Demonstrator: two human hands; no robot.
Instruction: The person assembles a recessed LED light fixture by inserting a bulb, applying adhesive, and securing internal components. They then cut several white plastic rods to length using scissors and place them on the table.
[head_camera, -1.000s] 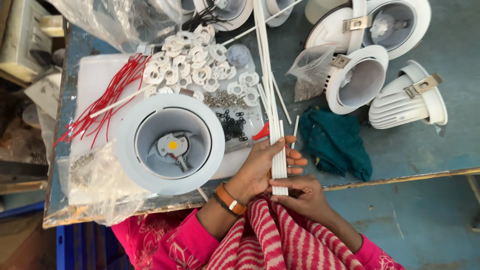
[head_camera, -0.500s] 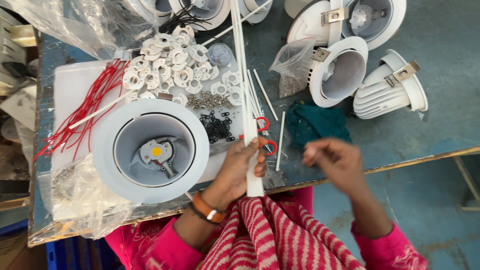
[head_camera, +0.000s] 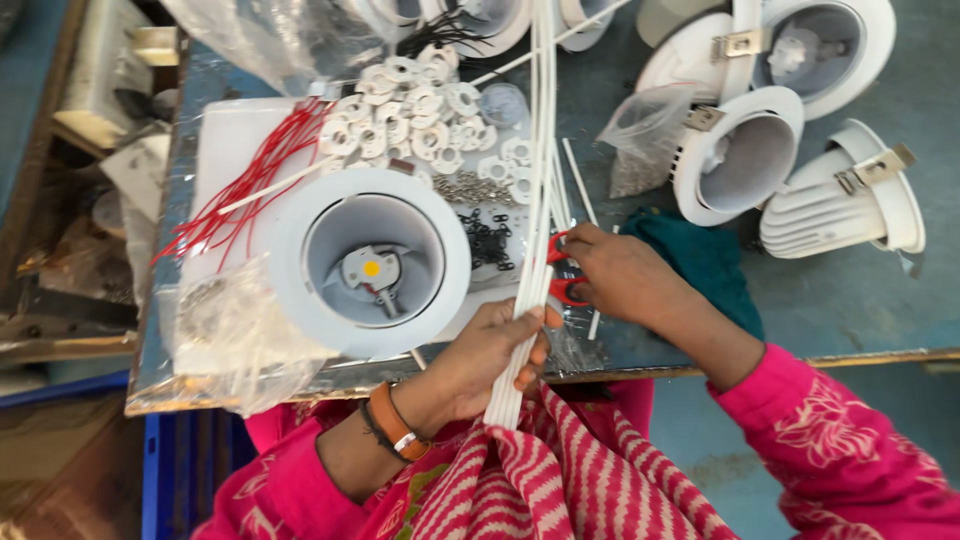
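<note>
My left hand (head_camera: 487, 352) grips a bundle of long white tubes (head_camera: 538, 190) near its lower end, at the table's front edge. My right hand (head_camera: 622, 276) closes around red-handled scissors (head_camera: 564, 272) lying just right of the bundle. A white round downlight housing (head_camera: 368, 262) with a small yellow LED chip inside sits left of my left hand on a white tray (head_camera: 228, 150).
Red wires (head_camera: 250, 185), a pile of white ring parts (head_camera: 410, 105), small screws and black clips (head_camera: 488, 240) lie on the tray. More white lamp housings (head_camera: 780, 120) stand at the right, by a teal cloth (head_camera: 705, 262) and clear plastic bags (head_camera: 225, 320).
My right hand moved from the table edge left onto the red scissors beside the tube bundle. My left hand kept its hold on the tubes.
</note>
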